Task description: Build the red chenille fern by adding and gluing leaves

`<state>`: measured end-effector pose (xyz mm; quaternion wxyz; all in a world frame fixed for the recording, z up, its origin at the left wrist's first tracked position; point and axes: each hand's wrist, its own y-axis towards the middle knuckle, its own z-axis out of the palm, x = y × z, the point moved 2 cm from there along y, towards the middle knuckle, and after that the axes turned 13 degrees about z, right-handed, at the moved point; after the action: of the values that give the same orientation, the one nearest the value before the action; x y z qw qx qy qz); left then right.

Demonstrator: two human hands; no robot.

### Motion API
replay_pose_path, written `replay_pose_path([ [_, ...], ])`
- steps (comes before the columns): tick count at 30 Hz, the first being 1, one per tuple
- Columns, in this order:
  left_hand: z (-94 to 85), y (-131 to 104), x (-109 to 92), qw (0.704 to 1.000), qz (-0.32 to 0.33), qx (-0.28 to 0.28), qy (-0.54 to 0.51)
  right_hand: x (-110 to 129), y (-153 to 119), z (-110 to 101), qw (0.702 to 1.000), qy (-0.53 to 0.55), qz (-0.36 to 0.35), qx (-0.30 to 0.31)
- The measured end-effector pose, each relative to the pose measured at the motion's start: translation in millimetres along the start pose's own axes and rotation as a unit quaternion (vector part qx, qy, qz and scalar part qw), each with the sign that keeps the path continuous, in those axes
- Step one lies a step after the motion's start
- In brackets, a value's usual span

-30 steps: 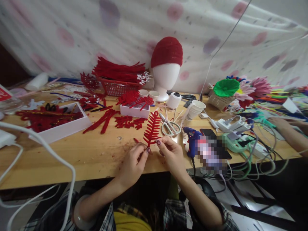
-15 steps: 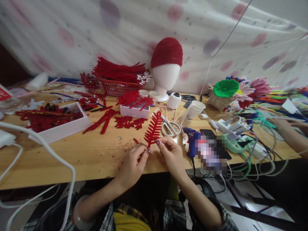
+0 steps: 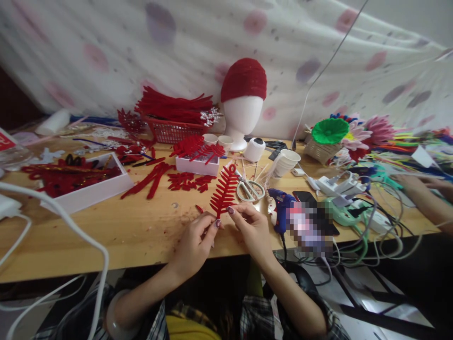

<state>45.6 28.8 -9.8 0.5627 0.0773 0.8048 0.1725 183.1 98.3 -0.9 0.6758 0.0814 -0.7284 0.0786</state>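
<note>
Both my hands hold a red feather-shaped piece of pipe cleaner by its lower stem, just above the wooden table's front edge. My left hand pinches the stem from the left. My right hand pinches it from the right, fingertips close to the left hand's. The piece points up and away from me, tilted slightly right.
Scissors and a blue glue gun lie right of my hands. A white tray of red parts, a small white box, a red basket of pipe cleaners, a foam head with red cap, paper cups, cables and another person's hand surround them.
My hands and the red piece have barely moved; the piece tilts a little more to the right. The view shifted slightly.
</note>
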Motion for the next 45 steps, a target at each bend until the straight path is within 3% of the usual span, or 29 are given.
replay_pose_path([
  [6,-0.3,0,1,0.999,-0.019,-0.001,-0.029,-4,1,3,0.996,0.073,0.047,0.033],
  [21,0.8,-1,3,0.991,-0.072,-0.032,-0.105,-8,1,5,0.987,0.128,0.095,0.03],
  [35,5.7,0,22,0.965,-0.139,-0.071,-0.212,-26,6,5,0.984,0.151,0.089,0.042],
  [40,-15.9,12,18,0.962,-0.139,-0.074,-0.221,-35,10,3,0.992,0.113,0.054,0.03],
  [45,-64.8,47,8,0.99,-0.096,-0.078,-0.065,-37,10,5,0.992,0.097,0.074,-0.022],
])
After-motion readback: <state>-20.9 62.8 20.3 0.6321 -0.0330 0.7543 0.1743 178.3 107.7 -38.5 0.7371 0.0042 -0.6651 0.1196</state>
